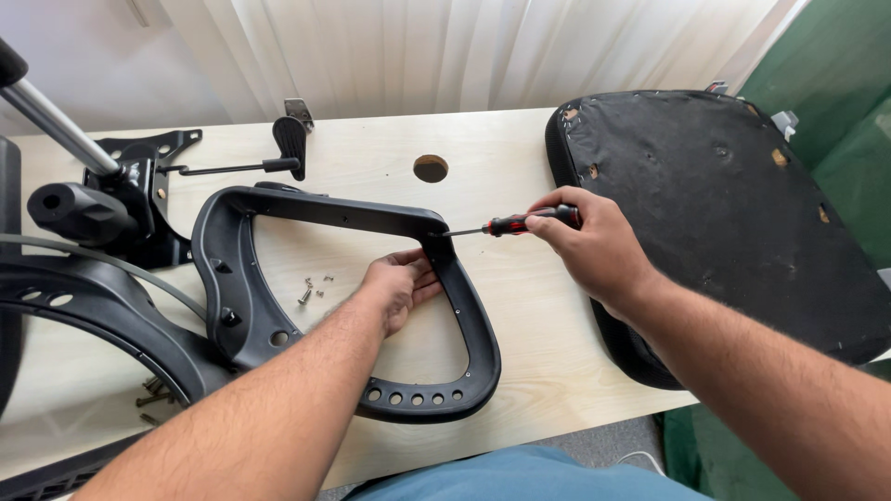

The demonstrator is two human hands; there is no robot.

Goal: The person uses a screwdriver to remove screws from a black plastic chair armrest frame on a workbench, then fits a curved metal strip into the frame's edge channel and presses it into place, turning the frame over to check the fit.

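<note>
One screwdriver (pixel 520 222), one black plastic frame (pixel 464 306) and one black seat cushion (pixel 733 213) are here. About five small screws (pixel 312 289) lie inside the frame, with a few more screws (pixel 153 394) at lower left.

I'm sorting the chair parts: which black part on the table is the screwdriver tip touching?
The looped plastic frame in the middle, steadied by the left hand. The upholstered seat pad lies apart behind the right hand holding the screwdriver.
</note>
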